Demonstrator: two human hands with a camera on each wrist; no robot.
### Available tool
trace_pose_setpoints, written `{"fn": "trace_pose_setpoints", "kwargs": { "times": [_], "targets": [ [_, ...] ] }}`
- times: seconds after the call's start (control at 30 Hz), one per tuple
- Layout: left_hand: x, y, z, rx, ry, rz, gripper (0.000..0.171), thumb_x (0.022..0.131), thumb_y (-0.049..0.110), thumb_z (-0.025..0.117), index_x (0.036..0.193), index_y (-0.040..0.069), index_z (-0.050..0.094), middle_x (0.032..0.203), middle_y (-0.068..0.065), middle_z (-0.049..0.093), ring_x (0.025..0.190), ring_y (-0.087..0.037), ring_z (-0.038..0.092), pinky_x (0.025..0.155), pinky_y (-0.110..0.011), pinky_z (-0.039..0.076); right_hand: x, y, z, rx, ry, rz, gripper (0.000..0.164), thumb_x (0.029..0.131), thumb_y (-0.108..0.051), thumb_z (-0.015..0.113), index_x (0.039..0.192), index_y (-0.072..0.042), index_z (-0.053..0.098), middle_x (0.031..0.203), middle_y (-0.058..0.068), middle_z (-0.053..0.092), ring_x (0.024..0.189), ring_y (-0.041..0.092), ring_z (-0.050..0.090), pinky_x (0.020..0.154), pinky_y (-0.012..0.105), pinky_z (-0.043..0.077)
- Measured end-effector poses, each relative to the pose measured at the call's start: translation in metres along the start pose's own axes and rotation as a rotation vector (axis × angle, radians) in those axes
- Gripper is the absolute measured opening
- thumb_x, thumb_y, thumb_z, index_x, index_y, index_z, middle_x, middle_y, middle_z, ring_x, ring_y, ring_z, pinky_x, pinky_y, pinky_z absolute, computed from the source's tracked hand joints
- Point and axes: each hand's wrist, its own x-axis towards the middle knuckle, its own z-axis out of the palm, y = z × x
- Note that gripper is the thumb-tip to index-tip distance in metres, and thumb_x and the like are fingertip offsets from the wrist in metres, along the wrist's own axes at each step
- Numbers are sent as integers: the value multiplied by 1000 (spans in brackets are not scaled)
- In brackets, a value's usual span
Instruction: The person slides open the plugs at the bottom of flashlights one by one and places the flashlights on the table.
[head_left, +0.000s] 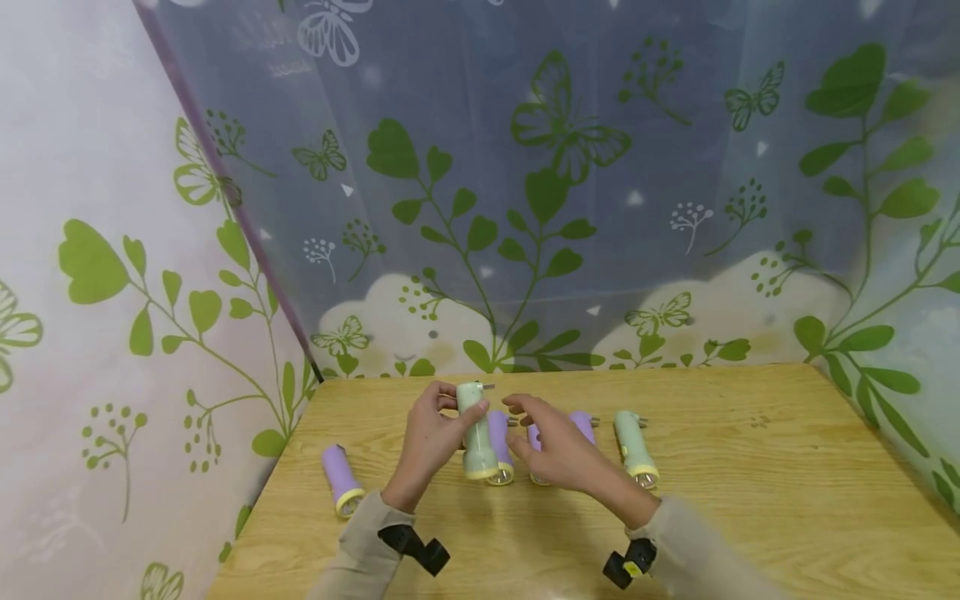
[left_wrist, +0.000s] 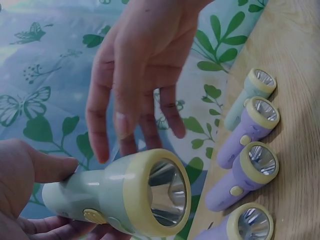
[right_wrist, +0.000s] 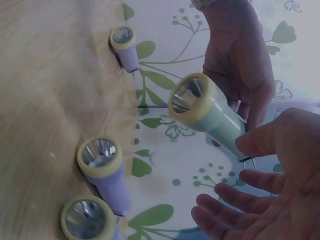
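My left hand grips a pale green flashlight with a yellow rim, raised over the table. Its lens end points down toward me, and metal prongs stick out at its tail. In the left wrist view, a yellow switch shows on the flashlight's side, with the thumb on the body. My right hand hovers just right of it, fingers spread and loosely bent, holding nothing. In the right wrist view, the right fingers are near the prongs; whether they touch is unclear.
On the wooden table, a purple flashlight lies at the left. Another purple flashlight is behind the held one, and more purple ones are partly behind my right hand. A green flashlight lies right. Patterned cloth encloses the back.
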Motion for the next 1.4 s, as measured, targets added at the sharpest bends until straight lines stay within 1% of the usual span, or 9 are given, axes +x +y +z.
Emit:
{"fn": "trace_pose_setpoints", "kwargs": {
  "times": [0.17, 0.3, 0.47, 0.63, 0.77, 0.93, 1.13, 1.27, 1.4],
  "targets": [
    [3, -3, -4, -7, 9, -23, 45, 90, 37, 78, 116, 7, 57, 106, -16, 66, 66, -18, 66, 55, -31, 57, -5, 5, 13, 40, -32, -41, 48, 101, -16, 61, 145, -4, 49, 141, 17, 59, 120, 37, 62, 90, 49, 56],
    [4, -5, -7, -13, 8, -33, 45, 89, 38, 78, 115, 8, 57, 106, -16, 66, 67, -18, 65, 55, -31, 57, -9, 6, 21, 76, -60, -43, 48, 102, -20, 60, 146, -6, 48, 143, 18, 58, 121, 41, 61, 90, 54, 56],
    [6, -6, -8, -7, 22, -27, 46, 89, 39, 78, 114, 6, 57, 105, -16, 66, 67, -18, 65, 55, -31, 57, -13, 3, 27, 108, -78, -39, 47, 102, -18, 61, 146, -6, 48, 145, 17, 56, 122, 40, 61, 93, 58, 55],
    [8, -7, -7, -14, 32, -38, 47, 88, 39, 79, 114, 6, 58, 104, -17, 66, 68, -20, 65, 55, -33, 58, -17, 1, 33, 110, -80, -38, 49, 101, -17, 62, 147, -8, 47, 142, 18, 59, 119, 37, 64, 89, 54, 56],
    [8, -11, -6, -24, 24, -61, 47, 88, 38, 79, 114, 6, 57, 105, -17, 66, 68, -20, 65, 56, -34, 58, -20, 2, 39, 119, -86, -36, 50, 102, -21, 60, 149, -12, 44, 136, 16, 63, 115, 34, 67, 84, 50, 58],
    [9, -14, -5, -21, 19, -73, 47, 88, 38, 79, 113, 6, 57, 105, -17, 67, 69, -19, 65, 56, -35, 59, -24, 3, 46, 125, -97, -34, 53, 104, -24, 58, 152, -14, 38, 133, 16, 66, 110, 31, 68, 81, 40, 59],
    [10, -16, -6, -14, 34, -81, 45, 88, 38, 80, 113, 7, 58, 103, -17, 67, 72, -21, 65, 55, -33, 58, -30, 2, 52, 154, -96, -31, 61, 102, -19, 59, 157, -18, 32, 142, 18, 58, 114, 37, 67, 81, 34, 58],
    [10, -20, -7, -10, 42, -89, 46, 88, 39, 79, 111, 6, 58, 100, -16, 67, 73, -21, 66, 53, -32, 58, -33, 1, 55, 160, -131, -18, 63, 102, -22, 60, 158, -24, 31, 152, 11, 51, 119, 36, 64, 81, 31, 56],
    [11, -25, -9, -16, 43, -102, 46, 87, 39, 80, 110, 6, 58, 98, -16, 65, 72, -21, 66, 53, -32, 58, -36, 0, 62, 161, -171, -20, 65, 101, -21, 60, 159, -25, 30, 160, 6, 42, 122, 36, 61, 83, 31, 56]
  ]
}}
